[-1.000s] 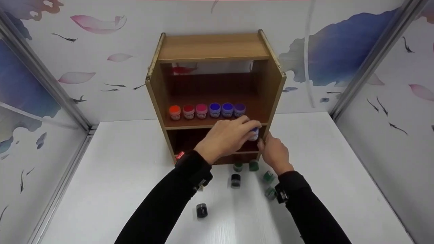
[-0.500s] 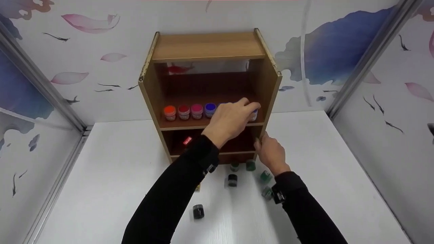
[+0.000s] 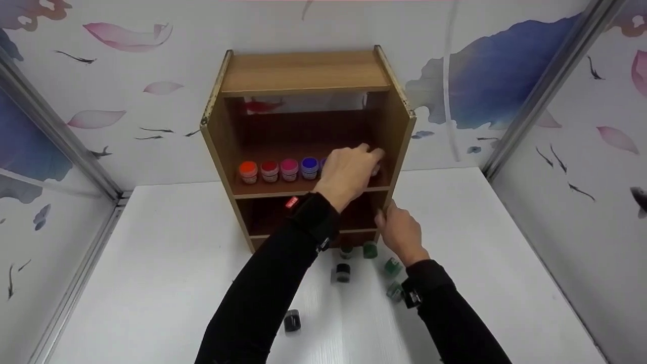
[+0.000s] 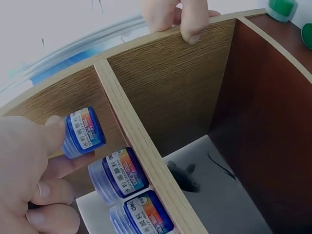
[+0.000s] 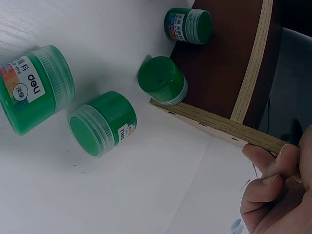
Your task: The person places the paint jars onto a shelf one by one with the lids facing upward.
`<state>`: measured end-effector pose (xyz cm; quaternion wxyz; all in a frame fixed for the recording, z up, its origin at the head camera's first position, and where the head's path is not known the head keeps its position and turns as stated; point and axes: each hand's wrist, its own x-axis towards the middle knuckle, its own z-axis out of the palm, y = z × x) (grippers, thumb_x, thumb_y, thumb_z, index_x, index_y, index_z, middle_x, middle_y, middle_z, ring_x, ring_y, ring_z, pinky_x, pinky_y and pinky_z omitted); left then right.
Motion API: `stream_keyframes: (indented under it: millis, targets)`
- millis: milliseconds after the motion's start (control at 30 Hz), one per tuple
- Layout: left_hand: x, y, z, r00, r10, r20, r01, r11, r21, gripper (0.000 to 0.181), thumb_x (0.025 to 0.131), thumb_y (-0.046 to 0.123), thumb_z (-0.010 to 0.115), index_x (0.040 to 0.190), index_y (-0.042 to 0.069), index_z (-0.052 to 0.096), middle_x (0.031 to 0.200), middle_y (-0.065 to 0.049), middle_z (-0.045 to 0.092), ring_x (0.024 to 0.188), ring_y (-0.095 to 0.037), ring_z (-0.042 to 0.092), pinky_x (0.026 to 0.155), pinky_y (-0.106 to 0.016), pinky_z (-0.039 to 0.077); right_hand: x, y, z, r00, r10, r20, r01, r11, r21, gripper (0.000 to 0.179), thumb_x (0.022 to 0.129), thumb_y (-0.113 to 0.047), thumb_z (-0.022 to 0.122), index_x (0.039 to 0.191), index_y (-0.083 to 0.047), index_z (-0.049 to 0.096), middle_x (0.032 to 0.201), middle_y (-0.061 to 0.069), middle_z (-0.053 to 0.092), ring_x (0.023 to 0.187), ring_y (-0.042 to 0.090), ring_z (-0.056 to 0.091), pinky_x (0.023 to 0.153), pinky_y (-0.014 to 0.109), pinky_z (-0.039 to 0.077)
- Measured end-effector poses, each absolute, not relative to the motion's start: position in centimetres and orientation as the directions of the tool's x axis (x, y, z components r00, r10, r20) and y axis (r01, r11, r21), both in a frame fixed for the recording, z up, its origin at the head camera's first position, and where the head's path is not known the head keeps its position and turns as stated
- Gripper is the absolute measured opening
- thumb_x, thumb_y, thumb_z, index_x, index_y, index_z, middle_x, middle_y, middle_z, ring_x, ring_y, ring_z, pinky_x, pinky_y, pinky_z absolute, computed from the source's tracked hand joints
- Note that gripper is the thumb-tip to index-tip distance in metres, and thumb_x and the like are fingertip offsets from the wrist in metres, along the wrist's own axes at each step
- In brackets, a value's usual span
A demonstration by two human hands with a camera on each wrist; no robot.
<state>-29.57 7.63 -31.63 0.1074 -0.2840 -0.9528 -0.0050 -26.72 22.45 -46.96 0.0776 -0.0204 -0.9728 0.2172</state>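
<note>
My left hand (image 3: 349, 172) pinches a blue paint jar (image 4: 84, 132) between thumb and fingers, at the right end of the shelf board in the wooden cabinet (image 3: 306, 73). Beside it in the left wrist view stand two more blue jars, a nearer jar (image 4: 119, 174) and a lower jar (image 4: 144, 213). From the head, my left hand hides much of the held jar. To the left stand an orange jar (image 3: 248, 172), a red jar (image 3: 270, 171), a pink jar (image 3: 289, 169) and a blue jar (image 3: 310, 167). My right hand (image 3: 402, 230) grips the cabinet's right side panel (image 5: 219, 127).
Several green jars lie or stand by the cabinet's lower right, among them a green jar (image 5: 105, 123) on its side. Two dark jars, a farther jar (image 3: 343, 273) and a nearer jar (image 3: 292, 321), are on the white table (image 3: 151, 283). Patterned walls enclose it.
My left hand has raised the blue jar from in front of the lower compartment onto the shelf above, at the row's right end. My right hand keeps its grip on the side panel.
</note>
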Motion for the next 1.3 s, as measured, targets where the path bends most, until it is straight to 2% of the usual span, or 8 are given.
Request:
stream_keyframes:
  millis: [167, 467, 600, 700, 833, 900, 1033, 1300]
  targets:
    - [-29.7, 7.7, -32.0, -0.822, 0.532, 0.206, 0.529, 0.845, -0.070, 0.024, 0.103, 0.030, 0.048, 0.122, 0.025, 0.062, 0.101, -0.001, 0.067, 0.070, -0.015, 0.056, 0.067, -0.029, 0.055, -26.6, 22.3, -46.9, -0.987, 0.071, 0.145, 0.003, 0.904, -0.428, 0.030, 0.101, -0.029, 0.046, 0.109, -0.001, 0.057, 0.072, 0.013, 0.065, 0.057, 0.019, 0.054, 0.050, 0.035, 0.043]
    - [-29.8, 8.0, -32.4, -0.820, 0.531, 0.212, 0.532, 0.845, -0.057, 0.020, 0.103, 0.027, 0.049, 0.118, 0.025, 0.061, 0.097, -0.001, 0.068, 0.069, -0.015, 0.055, 0.067, -0.031, 0.055, -26.7, 22.4, -46.9, -0.987, 0.080, 0.137, 0.014, 0.906, -0.423, 0.032, 0.101, -0.029, 0.046, 0.110, -0.001, 0.058, 0.075, 0.013, 0.066, 0.057, 0.019, 0.055, 0.050, 0.034, 0.043]
    - [-29.7, 8.0, -32.4, -0.823, 0.526, 0.212, 0.531, 0.846, -0.040, 0.022, 0.104, 0.028, 0.047, 0.122, 0.025, 0.060, 0.097, -0.002, 0.069, 0.070, -0.015, 0.057, 0.066, -0.030, 0.055, -26.8, 22.4, -47.0, -0.987, 0.076, 0.139, 0.010, 0.906, -0.423, 0.031, 0.101, -0.029, 0.046, 0.111, -0.001, 0.057, 0.074, 0.013, 0.065, 0.058, 0.019, 0.055, 0.051, 0.034, 0.043]
    - [-29.6, 7.9, -32.3, -0.822, 0.529, 0.211, 0.533, 0.845, -0.044, 0.032, 0.105, 0.031, 0.044, 0.135, 0.027, 0.052, 0.116, -0.004, 0.068, 0.069, -0.016, 0.057, 0.065, -0.030, 0.055, -26.7, 22.4, -47.0, -0.987, 0.072, 0.142, 0.004, 0.903, -0.430, 0.031, 0.101, -0.029, 0.045, 0.110, -0.002, 0.057, 0.073, 0.013, 0.065, 0.058, 0.019, 0.055, 0.051, 0.035, 0.044]
    - [-29.5, 7.1, -32.0, -0.820, 0.530, 0.219, 0.535, 0.844, -0.037, 0.047, 0.102, 0.024, 0.049, 0.147, 0.030, 0.038, 0.146, -0.005, 0.051, 0.063, -0.016, 0.054, 0.060, -0.027, 0.053, -26.7, 22.4, -47.0, -0.988, 0.068, 0.136, 0.002, 0.900, -0.436, 0.032, 0.101, -0.030, 0.044, 0.109, -0.002, 0.058, 0.075, 0.013, 0.067, 0.058, 0.019, 0.056, 0.052, 0.035, 0.044]
    - [-29.3, 6.4, -31.7, -0.813, 0.529, 0.242, 0.542, 0.840, -0.016, 0.051, 0.100, 0.020, 0.052, 0.148, 0.029, 0.037, 0.150, -0.004, 0.046, 0.061, -0.015, 0.052, 0.058, -0.026, 0.051, -26.7, 22.4, -47.0, -0.989, 0.066, 0.134, 0.001, 0.899, -0.439, 0.033, 0.101, -0.030, 0.044, 0.111, -0.002, 0.058, 0.076, 0.013, 0.067, 0.059, 0.019, 0.057, 0.052, 0.035, 0.043]
    - [-28.7, 4.9, -31.4, -0.783, 0.537, 0.315, 0.570, 0.821, 0.017, 0.046, 0.101, 0.019, 0.051, 0.145, 0.025, 0.041, 0.144, -0.004, 0.052, 0.057, -0.014, 0.048, 0.054, -0.024, 0.047, -26.8, 22.4, -47.0, -0.991, 0.067, 0.119, 0.009, 0.901, -0.433, 0.034, 0.101, -0.031, 0.044, 0.106, 0.000, 0.058, 0.075, 0.013, 0.065, 0.060, 0.020, 0.056, 0.053, 0.035, 0.042]
    - [-27.3, 2.4, -32.1, -0.710, 0.560, 0.428, 0.627, 0.779, 0.021, 0.037, 0.102, 0.021, 0.050, 0.139, 0.025, 0.049, 0.125, 0.000, 0.060, 0.051, -0.012, 0.040, 0.049, -0.022, 0.040, -26.7, 22.6, -46.7, -0.995, 0.053, 0.086, 0.009, 0.893, -0.450, 0.039, 0.102, -0.032, 0.042, 0.123, 0.000, 0.053, 0.088, 0.017, 0.070, 0.067, 0.023, 0.060, 0.058, 0.037, 0.046]
